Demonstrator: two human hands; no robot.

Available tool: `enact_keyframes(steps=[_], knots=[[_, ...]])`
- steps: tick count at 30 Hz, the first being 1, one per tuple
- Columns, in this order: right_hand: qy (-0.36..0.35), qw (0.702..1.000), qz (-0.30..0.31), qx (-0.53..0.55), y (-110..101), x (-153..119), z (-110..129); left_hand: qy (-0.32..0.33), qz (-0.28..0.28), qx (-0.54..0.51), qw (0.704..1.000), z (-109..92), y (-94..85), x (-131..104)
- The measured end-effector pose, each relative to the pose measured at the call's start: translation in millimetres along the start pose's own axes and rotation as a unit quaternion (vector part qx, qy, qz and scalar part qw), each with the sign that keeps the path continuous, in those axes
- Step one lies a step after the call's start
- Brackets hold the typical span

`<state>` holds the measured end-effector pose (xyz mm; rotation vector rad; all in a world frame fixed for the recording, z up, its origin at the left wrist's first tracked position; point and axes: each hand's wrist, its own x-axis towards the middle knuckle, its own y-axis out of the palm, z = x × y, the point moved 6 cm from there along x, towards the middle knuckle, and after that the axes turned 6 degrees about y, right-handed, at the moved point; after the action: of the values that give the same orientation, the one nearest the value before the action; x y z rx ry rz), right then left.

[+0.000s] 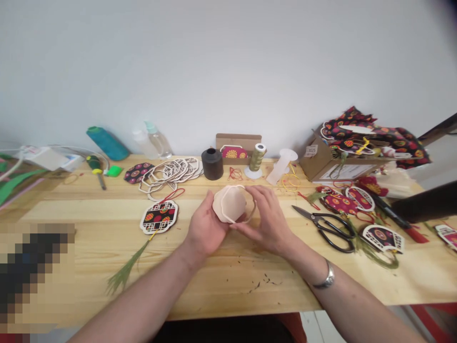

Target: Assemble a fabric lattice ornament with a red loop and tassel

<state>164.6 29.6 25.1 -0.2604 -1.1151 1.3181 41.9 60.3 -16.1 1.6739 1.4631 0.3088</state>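
Note:
Over the middle of the wooden table, my left hand (207, 228) cups a pale flat piece (217, 202) with a lobed or angular edge. My right hand (267, 216) pinches a thin wooden ring frame (254, 212) that overlaps the pale piece; whether they are joined, I cannot tell. Left of my hands lies a finished-looking ornament (159, 217), patterned dark fabric in a white lattice frame, with a red loop and a green tassel (130, 267). Black-handled scissors (326, 226) lie to the right of my right hand.
Lattice frames (178, 170) are piled behind, beside a black thread cone (212, 164) and a thread spool (257, 159). A cardboard box (317, 159) heaped with fabric stands back right, near several ornaments (360, 198) and a black cylinder (424, 202). A screwdriver (95, 169) lies back left.

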Motion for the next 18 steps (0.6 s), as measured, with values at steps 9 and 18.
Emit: enact_keyframes(steps=[9,18], knots=[[0.005,1.000,0.026,-0.015,11,-5,2,-0.016,0.056,-0.004,0.998,10,4.7,-5],[0.079,0.995,-0.032,-0.054,0,0,-12,0.042,-0.065,-0.027,0.997,-7,-5.7,1]])
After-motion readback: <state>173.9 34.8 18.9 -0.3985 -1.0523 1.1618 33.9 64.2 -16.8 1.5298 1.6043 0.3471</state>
